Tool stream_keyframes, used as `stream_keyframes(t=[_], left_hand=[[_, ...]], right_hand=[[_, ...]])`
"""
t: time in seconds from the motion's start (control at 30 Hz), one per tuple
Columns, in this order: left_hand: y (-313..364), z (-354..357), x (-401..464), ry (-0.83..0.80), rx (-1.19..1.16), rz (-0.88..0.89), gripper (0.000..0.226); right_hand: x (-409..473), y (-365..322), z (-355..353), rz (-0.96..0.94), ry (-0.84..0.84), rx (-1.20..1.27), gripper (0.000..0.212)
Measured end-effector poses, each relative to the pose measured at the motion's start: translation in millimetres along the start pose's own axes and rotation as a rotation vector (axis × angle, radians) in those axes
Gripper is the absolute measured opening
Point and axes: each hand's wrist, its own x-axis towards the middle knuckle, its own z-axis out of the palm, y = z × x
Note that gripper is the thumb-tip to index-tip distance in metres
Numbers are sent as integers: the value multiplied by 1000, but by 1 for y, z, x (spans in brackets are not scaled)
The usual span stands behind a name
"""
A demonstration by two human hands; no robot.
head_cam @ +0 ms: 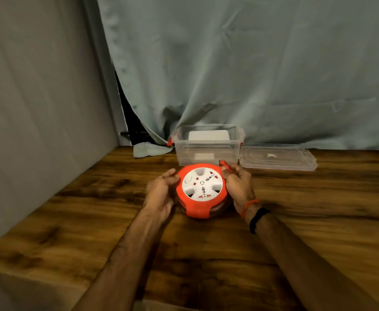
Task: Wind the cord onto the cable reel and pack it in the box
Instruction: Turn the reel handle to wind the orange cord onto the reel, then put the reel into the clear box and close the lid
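— Both hands on it? How's the winding?
— Left hand (160, 190) cups the reel (201, 190) loosely on the table (318, 221); right hand (236, 181) pinches the little red crank handle (225, 164). No loose cord shows, so winding looks about done.
— And packing?
— Not yet: the clear box (207, 145) stands open just behind, lid (277, 157) beside it.

orange-and-white cable reel (201, 190), clear box (207, 145)
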Motion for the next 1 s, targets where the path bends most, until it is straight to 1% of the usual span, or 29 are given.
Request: stream_keyframes(t=[0.03, 0.13, 0.2, 0.27, 0.4, 0.53, 0.67, 0.77, 0.87, 0.97, 1.0], left_hand=[[2, -4, 2, 30, 32, 20, 34], [10, -25, 3, 102, 99, 47, 42], [15, -41, 5, 168, 166, 60, 42], [20, -56, 9, 227, 217, 81, 42], [29, -81, 10, 278, 293, 116, 42], [33, -101, 10, 337, 392, 122, 41], [29, -114, 8, 349, 545, 126, 37], [25, -118, 7, 331, 640, 159, 36], [28, -118, 5, 372, 870, 169, 46], [33, -117, 1, 353, 936, 145, 54], [34, -117, -1, 346, 942, 132, 55]], right_hand=[[-2, 2, 7, 7, -5, -23, 11], [-11, 10, 30, 27, -43, -127, 18], [-19, 15, 44, 40, -77, -200, 24], [-26, 18, 57, 47, -130, -259, 24], [-38, 17, 78, -9, -204, -406, 25], [-50, 19, 98, -72, -286, -550, 41], [-60, 21, 105, -152, -320, -695, 44], [-63, 18, 100, -182, -351, -732, 44], [-61, 13, 92, -168, -408, -737, 45], [-60, 8, 87, -109, -446, -725, 48], [-60, 6, 86, -88, -449, -714, 47]])
